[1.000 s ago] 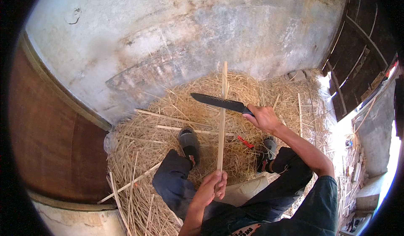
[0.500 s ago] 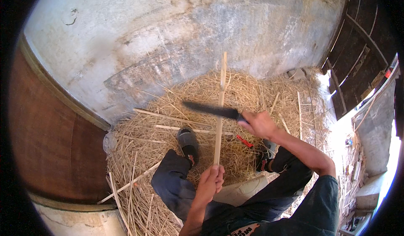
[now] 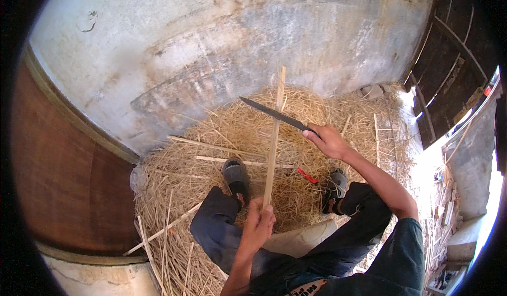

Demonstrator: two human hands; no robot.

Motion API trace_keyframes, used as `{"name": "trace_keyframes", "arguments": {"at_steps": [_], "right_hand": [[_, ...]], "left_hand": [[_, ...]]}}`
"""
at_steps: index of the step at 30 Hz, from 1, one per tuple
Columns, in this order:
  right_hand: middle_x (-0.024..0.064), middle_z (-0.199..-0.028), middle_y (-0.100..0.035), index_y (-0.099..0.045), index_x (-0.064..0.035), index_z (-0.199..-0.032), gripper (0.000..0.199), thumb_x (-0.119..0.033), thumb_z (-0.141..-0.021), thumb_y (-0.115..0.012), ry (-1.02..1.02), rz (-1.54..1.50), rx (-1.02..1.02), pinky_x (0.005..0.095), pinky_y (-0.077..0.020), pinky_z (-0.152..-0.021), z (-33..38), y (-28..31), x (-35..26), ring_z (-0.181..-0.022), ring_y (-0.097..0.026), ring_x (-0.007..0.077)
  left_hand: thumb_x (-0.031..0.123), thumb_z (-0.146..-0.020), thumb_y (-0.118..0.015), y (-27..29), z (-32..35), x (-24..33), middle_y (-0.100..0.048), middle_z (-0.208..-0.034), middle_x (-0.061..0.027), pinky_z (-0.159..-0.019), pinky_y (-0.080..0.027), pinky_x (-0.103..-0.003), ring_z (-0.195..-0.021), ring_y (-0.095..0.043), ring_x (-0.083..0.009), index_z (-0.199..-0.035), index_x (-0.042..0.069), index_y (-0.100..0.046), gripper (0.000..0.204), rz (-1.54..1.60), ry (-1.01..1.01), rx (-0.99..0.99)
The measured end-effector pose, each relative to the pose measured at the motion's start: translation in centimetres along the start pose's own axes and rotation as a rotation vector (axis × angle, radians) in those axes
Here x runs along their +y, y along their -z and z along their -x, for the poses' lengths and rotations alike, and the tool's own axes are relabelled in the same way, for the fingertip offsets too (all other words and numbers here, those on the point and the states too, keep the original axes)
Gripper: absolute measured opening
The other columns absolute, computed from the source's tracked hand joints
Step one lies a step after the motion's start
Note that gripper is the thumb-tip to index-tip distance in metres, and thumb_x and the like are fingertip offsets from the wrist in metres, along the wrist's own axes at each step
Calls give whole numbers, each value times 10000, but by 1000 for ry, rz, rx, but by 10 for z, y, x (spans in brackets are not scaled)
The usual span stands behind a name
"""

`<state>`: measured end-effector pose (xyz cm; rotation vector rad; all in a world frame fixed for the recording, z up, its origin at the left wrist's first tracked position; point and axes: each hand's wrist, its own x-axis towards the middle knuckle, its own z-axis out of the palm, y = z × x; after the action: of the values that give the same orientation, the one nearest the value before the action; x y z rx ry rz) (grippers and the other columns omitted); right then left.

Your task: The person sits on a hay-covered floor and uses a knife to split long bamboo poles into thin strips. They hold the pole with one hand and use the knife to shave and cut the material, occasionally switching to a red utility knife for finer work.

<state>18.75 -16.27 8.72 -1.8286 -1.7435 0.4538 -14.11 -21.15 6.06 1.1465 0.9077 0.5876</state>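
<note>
My left hand (image 3: 257,225) is closed round the lower end of a long pale bamboo strip (image 3: 271,161), which stands out upright and away from me between my knees. In my right hand (image 3: 327,140) is the dark handle of a long-bladed knife (image 3: 272,112). Its blade points up and to the left and lies across the strip, in its upper half, near a joint where a thin sliver sticks out. Whether the edge bites into the strip I cannot tell.
Loose shavings (image 3: 237,122) cover the floor around my shoes. A red object (image 3: 307,175) lies by my right shoe (image 3: 336,185). Other bamboo strips (image 3: 216,145) lie at the left. A stained wall (image 3: 222,43) rises ahead; a brown panel (image 3: 74,174) stands left.
The knife has moved up along the strip, away from me, and its blade now slants more. The strip's lower end has shifted slightly left with my left hand.
</note>
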Motion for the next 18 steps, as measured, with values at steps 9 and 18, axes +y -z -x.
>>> {"name": "trace_keyframes", "arguments": {"at_steps": [9,18], "right_hand": [[64,-625,-555,-597,-14,-819,616,-580,-1024,-468,-406,-464,-352,358,-476,-521,-13,-87,56,-494,-516,164],[-49,-592,-393,-510,-109,-865,495,-581,-1015,-489,-729,-1037,-512,234,-264,-395,5,-226,113,-426,-307,64]], "left_hand": [[148,-976,-618,47,-25,99,-651,-694,-173,-567,-479,-426,-567,-624,-342,-1094,9,-559,192,-1068,-365,205],[107,-905,-675,63,-201,76,-621,-696,-206,-757,-532,-518,-733,-643,-412,-739,-31,-611,226,-1374,-458,-88]]}}
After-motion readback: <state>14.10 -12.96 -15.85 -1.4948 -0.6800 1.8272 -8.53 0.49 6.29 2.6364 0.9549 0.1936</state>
